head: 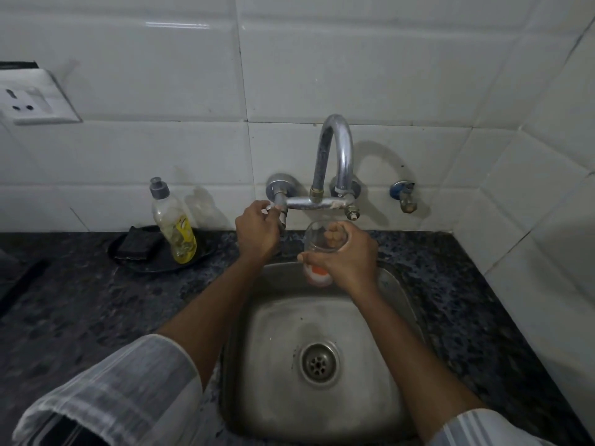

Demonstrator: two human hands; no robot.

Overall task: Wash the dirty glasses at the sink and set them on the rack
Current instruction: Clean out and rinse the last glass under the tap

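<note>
Head view – the only one given. A clear glass (323, 249) is held upright over the back of the sink (322, 413), just below the tap spout (335, 149). It is gripped by the right hand (346, 255): fingers are wrapped round the far side of the wall, fingertips seen through the glass, thumb across the near side. An orange patch shows at the glass's lower part; whether it's a print or residue can't be told. The left hand (257, 231) is curled round the left tap handle (280, 210), fingers closed on it. No water stream can be made out, so the step is judged to be opening the tap, w/ rinsing not yet under way.

Handling, as a judgement: the glass is likely light, rigid and fragile, and will get slippery once wet or soapy. A full wrap round the mid-wall – as now – is the safer hold vs. a pinch at the rim. Knocks against the steel spout or sink wall should be avoided.

On the dark counter (80, 317) left of the sink, a dish-soap bottle (174, 223) w/ yellow liquid stands on a dark tray (154, 268) beside a black scrubber (138, 246). A wall socket (29, 104) is at far left, a small blue-handled valve (404, 194) at right. No rack is in view.
</note>
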